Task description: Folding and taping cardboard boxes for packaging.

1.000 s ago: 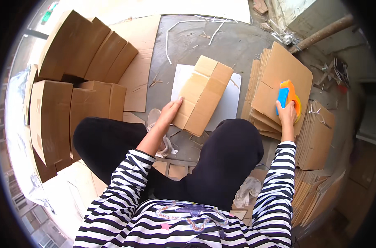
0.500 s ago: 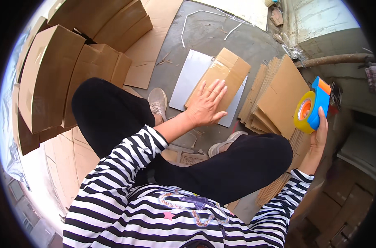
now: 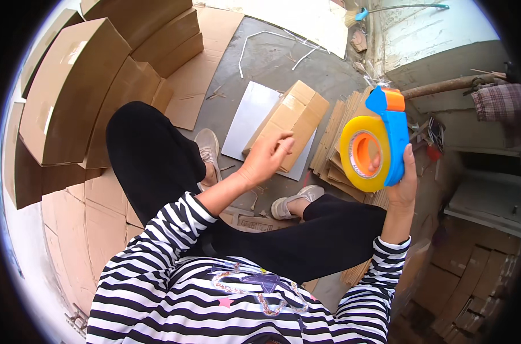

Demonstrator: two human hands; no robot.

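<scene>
A taped brown cardboard box (image 3: 300, 112) lies on a white board (image 3: 246, 117) on the floor in front of me. Over the box's near end is my left hand (image 3: 266, 157), its fingers curled in with the thumb close to them. Anything they pinch is too small or hidden to make out. To the right, raised off the floor, my right hand (image 3: 404, 178) grips a blue and orange tape dispenser (image 3: 393, 132). The dispenser carries a large roll of yellowish clear tape (image 3: 350, 152) with an orange core, and a fingertip shows through the core.
Flat cardboard sheets (image 3: 335, 135) are stacked right of the box, partly behind the dispenser. Large brown cartons (image 3: 71, 92) stand at the left. White strips (image 3: 243, 51) lie on the far floor. My shoes (image 3: 297, 202) are close to the board.
My left hand has gone from lying flat on the box to curled fingers above its near end. The right hand has brought the tape dispenser leftward, closer to the box.
</scene>
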